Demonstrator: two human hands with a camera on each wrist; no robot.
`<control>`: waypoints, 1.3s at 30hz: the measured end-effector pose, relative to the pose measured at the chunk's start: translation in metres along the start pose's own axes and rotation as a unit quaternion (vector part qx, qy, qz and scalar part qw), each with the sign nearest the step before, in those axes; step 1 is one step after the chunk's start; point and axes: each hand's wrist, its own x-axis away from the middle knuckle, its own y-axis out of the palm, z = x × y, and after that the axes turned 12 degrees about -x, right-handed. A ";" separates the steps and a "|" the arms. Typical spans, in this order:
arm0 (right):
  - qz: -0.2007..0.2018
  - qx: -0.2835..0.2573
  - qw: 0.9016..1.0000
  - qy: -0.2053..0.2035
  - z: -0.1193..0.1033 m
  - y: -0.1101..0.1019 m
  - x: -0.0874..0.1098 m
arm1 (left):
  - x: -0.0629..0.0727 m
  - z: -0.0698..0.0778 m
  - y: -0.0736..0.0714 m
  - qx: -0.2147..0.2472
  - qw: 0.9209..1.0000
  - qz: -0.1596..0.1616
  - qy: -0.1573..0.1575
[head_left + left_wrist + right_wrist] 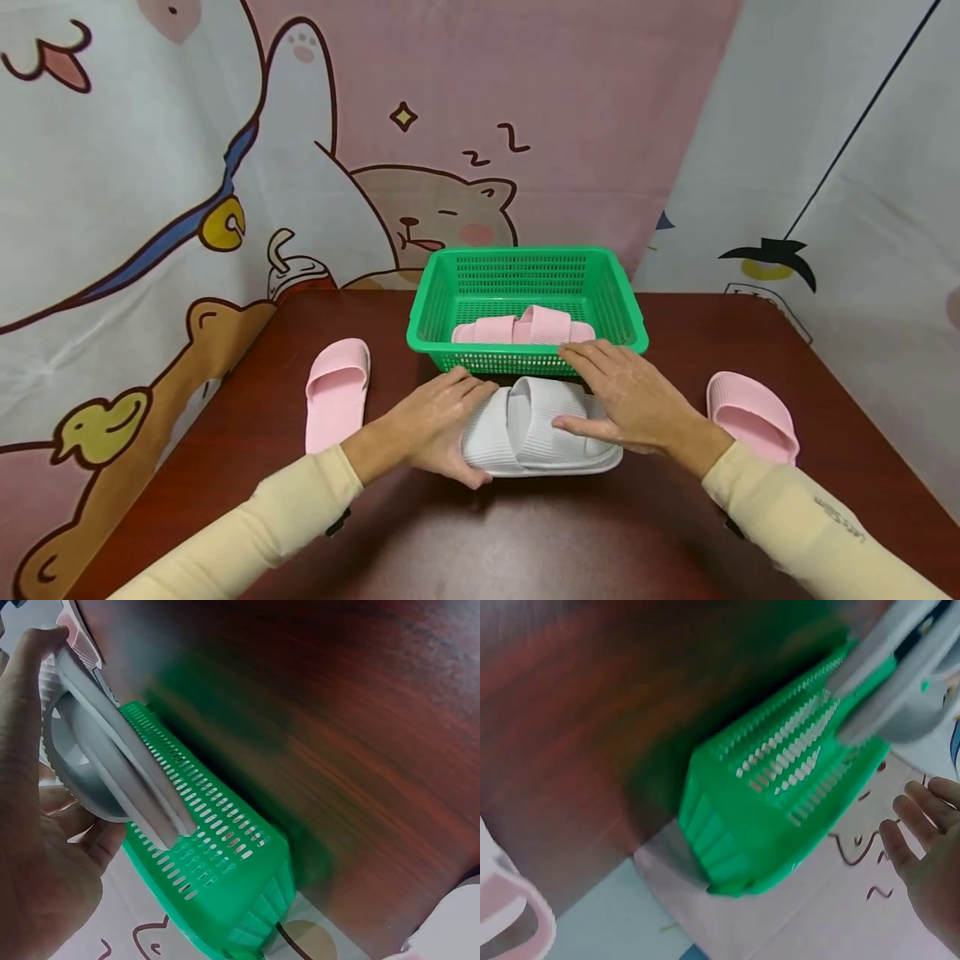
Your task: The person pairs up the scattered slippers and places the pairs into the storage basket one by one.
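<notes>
White slippers: the pair (542, 433) sits mid-view, just toward 6 o'clock from the green basket (510, 348), with the person at 6.
Left hand: it (446, 425) clamps the pair's 9 o'clock end, thumb on the near side, fingers on the far side.
Right hand: it (633, 396) is at the 3 o'clock end, fingers and thumb spread apart; the right wrist view shows a gap between fingertips and slippers.
Step in hand: judging by the pose, holding the white pair in front of the basket, with the left hand bearing it.
Next move: it seems to call for a steady left grip, and a right hand either closing on its end or keeping clear.
Long axis: the white pair runs 9 to 3 o'clock, along the basket's near wall; which end is the toe, I cannot tell.
Basket pair: pink slippers (547, 325) lie inside, also 9 to 3.
Loose slippers: one pink slipper (335, 408) at 9 o'clock points its toe to 12; another pink slipper (752, 408) at 3 points to about 11, its heel end hidden by the forearm.
</notes>
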 end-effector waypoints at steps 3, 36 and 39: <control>-0.014 -0.001 0.999 0.032 0.010 -0.007 -0.003 | 0.003 0.000 0.001 0.003 1.000 -0.003 -0.001; -0.068 -0.014 0.958 0.277 0.073 -0.016 0.028 | 0.014 -0.010 -0.009 -0.004 1.000 0.011 -0.016; -0.070 -0.013 0.958 0.277 0.074 -0.016 0.027 | 0.011 -0.016 -0.016 -0.002 1.000 0.023 -0.019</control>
